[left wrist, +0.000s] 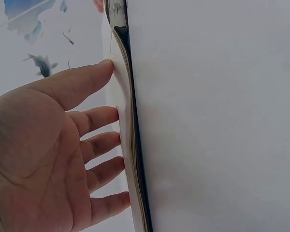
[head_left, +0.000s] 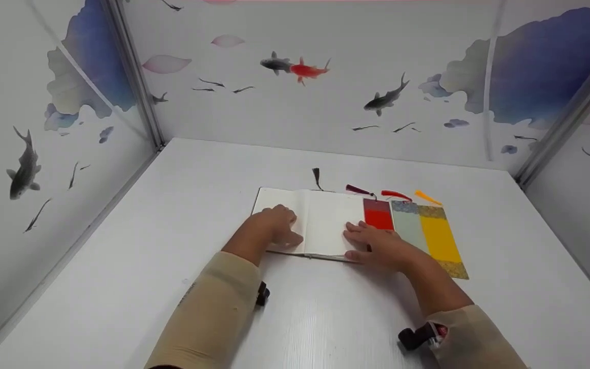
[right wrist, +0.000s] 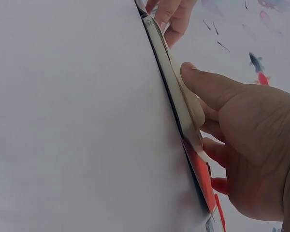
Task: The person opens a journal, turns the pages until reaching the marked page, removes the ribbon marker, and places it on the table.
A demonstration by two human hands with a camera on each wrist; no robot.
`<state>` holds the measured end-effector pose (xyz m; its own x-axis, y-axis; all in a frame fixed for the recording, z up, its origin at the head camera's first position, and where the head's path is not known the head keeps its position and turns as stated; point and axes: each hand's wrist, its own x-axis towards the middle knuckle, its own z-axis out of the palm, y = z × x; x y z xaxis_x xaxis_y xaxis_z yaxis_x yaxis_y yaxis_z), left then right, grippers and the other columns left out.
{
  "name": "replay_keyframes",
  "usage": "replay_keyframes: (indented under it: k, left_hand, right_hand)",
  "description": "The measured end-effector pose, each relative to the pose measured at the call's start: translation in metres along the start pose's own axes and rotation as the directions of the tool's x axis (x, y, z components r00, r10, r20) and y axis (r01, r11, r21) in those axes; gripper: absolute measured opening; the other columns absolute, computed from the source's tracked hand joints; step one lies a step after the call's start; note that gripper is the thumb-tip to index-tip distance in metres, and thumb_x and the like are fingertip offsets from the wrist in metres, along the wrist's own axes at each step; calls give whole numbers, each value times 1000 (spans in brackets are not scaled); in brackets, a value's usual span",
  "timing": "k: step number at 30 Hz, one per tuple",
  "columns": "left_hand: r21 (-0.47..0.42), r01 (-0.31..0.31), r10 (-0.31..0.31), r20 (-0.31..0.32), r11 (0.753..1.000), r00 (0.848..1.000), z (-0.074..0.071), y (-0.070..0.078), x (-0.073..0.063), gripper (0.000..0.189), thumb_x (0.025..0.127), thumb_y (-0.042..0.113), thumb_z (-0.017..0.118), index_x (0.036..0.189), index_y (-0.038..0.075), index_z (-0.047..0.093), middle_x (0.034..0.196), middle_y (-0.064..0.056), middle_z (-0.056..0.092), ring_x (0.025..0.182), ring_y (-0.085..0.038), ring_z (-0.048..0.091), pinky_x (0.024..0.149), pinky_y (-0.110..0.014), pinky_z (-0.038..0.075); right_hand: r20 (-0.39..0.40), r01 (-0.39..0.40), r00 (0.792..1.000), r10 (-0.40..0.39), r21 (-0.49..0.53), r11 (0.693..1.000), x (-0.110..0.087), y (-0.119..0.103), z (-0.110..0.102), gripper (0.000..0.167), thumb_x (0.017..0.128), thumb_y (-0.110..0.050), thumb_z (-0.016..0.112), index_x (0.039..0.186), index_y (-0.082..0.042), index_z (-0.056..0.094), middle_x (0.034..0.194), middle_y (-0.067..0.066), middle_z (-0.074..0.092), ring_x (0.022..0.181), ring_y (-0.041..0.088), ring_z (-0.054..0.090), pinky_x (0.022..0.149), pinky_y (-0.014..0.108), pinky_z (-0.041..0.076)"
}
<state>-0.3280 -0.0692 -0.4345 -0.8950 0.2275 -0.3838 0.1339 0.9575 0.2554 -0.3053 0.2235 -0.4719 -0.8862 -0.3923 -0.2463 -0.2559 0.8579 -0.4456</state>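
Observation:
An open notebook (head_left: 328, 220) with blank cream pages lies flat on the white table. On its left page rests my left hand (head_left: 274, 225); in the left wrist view the thumb and spread fingertips touch the paper. My right hand (head_left: 379, 246) lies over the right page's outer edge, its thumb near the lower corner and its fingers extended. Beside that page is a red bookmark (head_left: 378, 215), partly covered by the right hand. In the right wrist view, the red bookmark (right wrist: 200, 174) sits right at the notebook's edge, under the fingertips.
Right of the red bookmark lie a pale green bookmark (head_left: 408, 225) and a yellow bookmark (head_left: 441, 238), both with patterned ends. Their tassels point away from me. A dark tassel (head_left: 316, 177) sticks out beyond the notebook's top. Fish-printed wall panels (head_left: 325, 113) enclose the table (head_left: 213, 169).

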Motion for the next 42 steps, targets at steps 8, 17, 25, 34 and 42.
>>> replay_keyframes:
  k: [8, 17, 25, 34, 42]
  left_hand:
    - [1, 8, -8, -8, 1000, 1000, 1, 5, -1, 79, 102, 66, 58, 161, 14, 50, 171, -9, 43, 158, -29, 42, 131, -49, 35]
    - [34, 50, -49, -35, 998, 998, 5, 20, -2, 111, 80, 92, 62, 153, 10, 59, 162, -14, 53, 138, -31, 59, 118, -50, 50]
    - [80, 72, -68, -48, 994, 997, 5, 28, -4, 115, 73, 92, 71, 151, 9, 59, 156, -15, 56, 137, -35, 58, 118, -51, 50]
    - [26, 107, -105, -81, 994, 991, 11, 34, -9, 106, 78, 85, 74, 149, 7, 61, 151, -17, 58, 134, -37, 58, 117, -53, 50]
    - [-30, 64, -67, -120, 997, 990, 16, 27, -9, 102, 83, 79, 72, 150, 4, 56, 155, -19, 54, 140, -37, 54, 120, -53, 47]
  right_hand:
    - [-74, 42, 996, -44, -27, 999, -8, -2, -10, 33, 101, -35, 76, 133, -38, 76, 145, -14, 70, 141, 21, 63, 108, 41, 60]
    - [-209, -58, 976, 62, 26, 998, -5, -14, -9, 24, 104, -35, 71, 126, -27, 78, 118, -5, 79, 104, 20, 66, 106, 46, 60]
    - [-343, -45, 938, 54, 34, 998, -3, -20, -8, 31, 106, -39, 68, 132, -24, 75, 128, 0, 78, 115, 26, 69, 114, 54, 55]
    - [-375, -52, 924, 75, 71, 996, -5, -22, -8, 39, 105, -37, 69, 140, -22, 69, 143, 5, 70, 132, 32, 64, 117, 59, 50]
    - [-378, -94, 918, 121, 88, 992, -3, -15, -10, 107, 87, -47, 89, 171, -27, 25, 178, 9, 25, 159, 42, 36, 120, 68, 41]
